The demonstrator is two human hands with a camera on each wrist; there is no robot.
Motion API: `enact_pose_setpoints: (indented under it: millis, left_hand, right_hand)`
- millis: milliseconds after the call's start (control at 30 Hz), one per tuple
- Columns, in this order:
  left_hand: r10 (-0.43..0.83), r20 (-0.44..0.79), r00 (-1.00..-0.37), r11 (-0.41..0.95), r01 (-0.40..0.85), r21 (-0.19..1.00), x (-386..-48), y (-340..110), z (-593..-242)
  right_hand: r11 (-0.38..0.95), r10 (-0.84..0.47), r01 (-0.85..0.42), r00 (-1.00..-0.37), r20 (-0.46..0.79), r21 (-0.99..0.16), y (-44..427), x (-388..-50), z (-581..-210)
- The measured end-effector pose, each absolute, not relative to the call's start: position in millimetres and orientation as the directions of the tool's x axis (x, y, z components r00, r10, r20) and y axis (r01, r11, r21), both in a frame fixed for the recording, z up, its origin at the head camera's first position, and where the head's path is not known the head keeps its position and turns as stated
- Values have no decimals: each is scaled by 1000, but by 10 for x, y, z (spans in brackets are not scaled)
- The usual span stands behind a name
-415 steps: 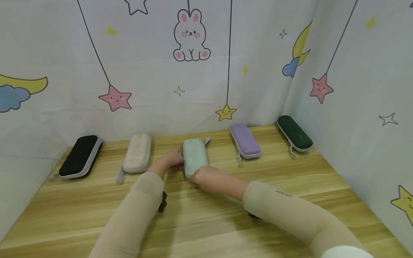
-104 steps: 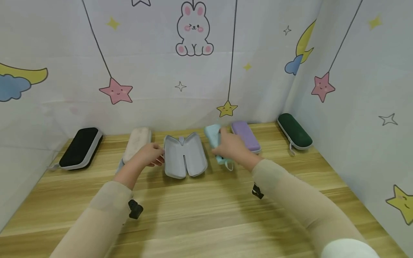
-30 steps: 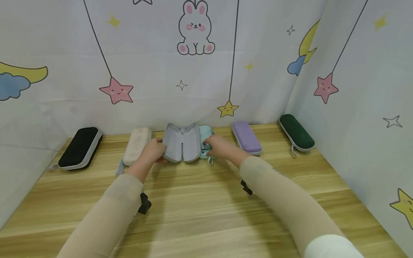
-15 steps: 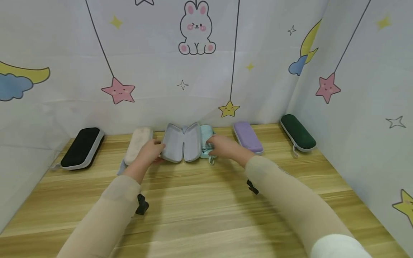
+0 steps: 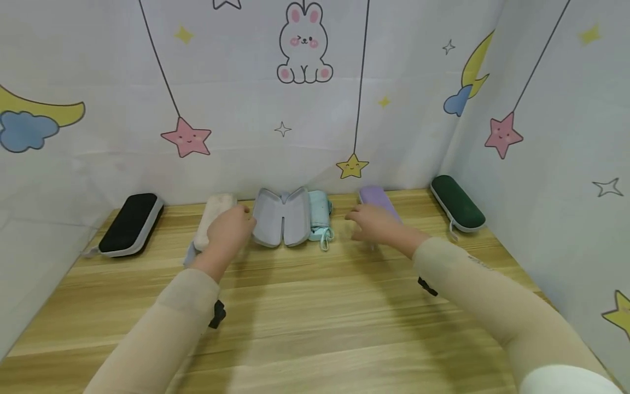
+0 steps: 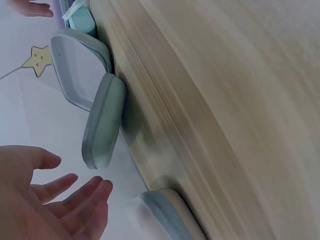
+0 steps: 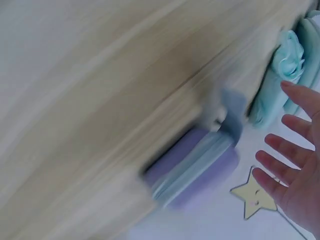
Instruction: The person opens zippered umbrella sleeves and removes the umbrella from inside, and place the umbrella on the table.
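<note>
The mint zip case lies unzipped with both halves spread, its grey lining facing up. Against its right side rests a rolled light-teal fabric bundle with a cord loop, which looks like a compact umbrella. My left hand hovers at the case's left edge, over part of the cream case; the left wrist view shows its fingers loose and apart from the mint case's shell. My right hand is in the air with fingers spread, in front of the purple case, holding nothing.
At the far left lies a black zip case, and a dark green one lies at the far right. All cases stand along the back of the wooden table, close to the printed white back wall.
The teal bundle came out of the mint case, which was shut at first, and was set down to its right. My right hand has since let go of it and moved right.
</note>
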State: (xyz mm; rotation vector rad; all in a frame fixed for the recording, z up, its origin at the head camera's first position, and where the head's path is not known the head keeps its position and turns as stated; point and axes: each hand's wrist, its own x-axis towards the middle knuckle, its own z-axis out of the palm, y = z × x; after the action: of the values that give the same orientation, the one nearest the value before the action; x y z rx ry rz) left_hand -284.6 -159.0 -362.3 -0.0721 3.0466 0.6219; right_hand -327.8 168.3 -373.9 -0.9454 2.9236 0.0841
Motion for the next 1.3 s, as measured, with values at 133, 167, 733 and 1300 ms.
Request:
enact_pose_setpoints:
  millis: [133,167,733,1300]
  left_hand:
    - [-4,51,-999,955,11,296,-2822,-1466,-3602]
    - [9,72,-997,961,29,274,-2814,-1432,-3594]
    - [296,137,-945,943,313,118,-2705,-741,-3614]
    - [434,44,-900,896,436,79,-2556,-283,-3794]
  right_hand:
    - [781,-609,-617,-787,-103,97,1885,-3252,-3711]
    - [773,-617,-625,-780,-100,110,1937,-3251,-3708]
    - [550,-745,-722,-651,-144,418,2499,-3339,-3713]
    - [531,-772,-764,-615,-164,367,2474,-3449,-3752]
